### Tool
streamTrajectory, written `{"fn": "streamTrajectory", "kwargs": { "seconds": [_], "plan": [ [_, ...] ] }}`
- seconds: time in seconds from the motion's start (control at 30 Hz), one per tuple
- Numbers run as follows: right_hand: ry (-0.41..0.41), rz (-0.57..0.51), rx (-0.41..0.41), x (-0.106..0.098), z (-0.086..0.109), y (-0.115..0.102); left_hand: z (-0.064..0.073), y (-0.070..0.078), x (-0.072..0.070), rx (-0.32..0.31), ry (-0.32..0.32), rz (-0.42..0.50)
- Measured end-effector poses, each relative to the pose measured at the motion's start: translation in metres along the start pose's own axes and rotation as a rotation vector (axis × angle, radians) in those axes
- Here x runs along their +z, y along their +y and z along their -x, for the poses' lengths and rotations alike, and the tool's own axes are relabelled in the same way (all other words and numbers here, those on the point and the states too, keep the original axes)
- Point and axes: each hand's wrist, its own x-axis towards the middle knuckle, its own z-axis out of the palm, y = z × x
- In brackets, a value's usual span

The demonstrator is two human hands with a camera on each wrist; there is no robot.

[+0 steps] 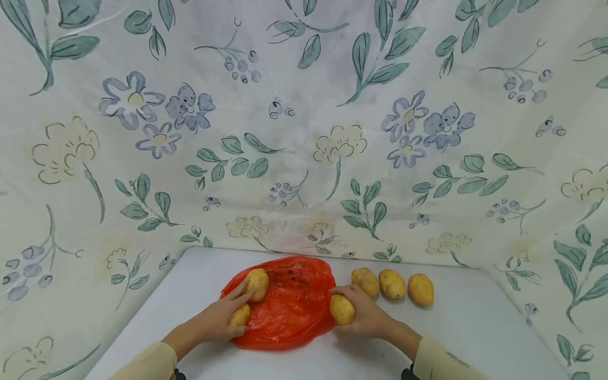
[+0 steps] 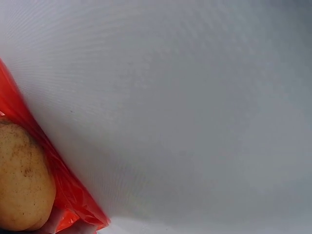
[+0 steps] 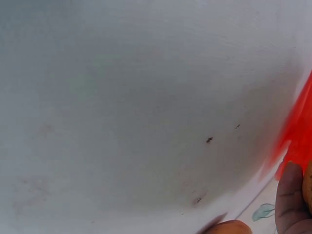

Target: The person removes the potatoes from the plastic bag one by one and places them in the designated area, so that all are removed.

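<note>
A red plastic bag [image 1: 290, 309] lies flattened on the white table. At its left side, my left hand [image 1: 216, 319] holds a small potato [image 1: 240, 315] between thumb and fingers. Its fingertips reach a larger potato [image 1: 257, 284] resting on the bag just beyond. In the left wrist view, a potato [image 2: 24, 180] fills the lower left corner beside the bag's red edge [image 2: 73, 195]. My right hand [image 1: 363, 314] grips another potato [image 1: 342, 309] at the bag's right edge. The right wrist view shows that hand's fingers [image 3: 291, 200] against a potato [image 3: 308, 187], mostly cut off by the frame.
Three potatoes sit in a row past my right hand: a left one [image 1: 365, 282], a middle one [image 1: 391, 284] and a right one [image 1: 420, 289]. A floral-patterned cloth [image 1: 304, 174] hangs behind and around the white table [image 1: 475, 327].
</note>
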Motion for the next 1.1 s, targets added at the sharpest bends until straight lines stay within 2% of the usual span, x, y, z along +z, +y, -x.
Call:
{"fn": "streamTrajectory", "kwargs": {
  "seconds": [0.5, 0.7, 1.1],
  "plan": [
    [0.014, -0.033, 0.006, -0.004, 0.006, 0.005, -0.002, -0.001, 0.001, 0.005, 0.017, -0.02],
    [0.015, -0.036, 0.032, -0.005, 0.009, 0.007, -0.001, 0.0, 0.001, -0.022, 0.017, -0.026],
    [0.027, -0.004, 0.045, -0.014, 0.014, 0.015, -0.002, 0.0, -0.001, 0.013, -0.01, -0.024]
  ]
}}
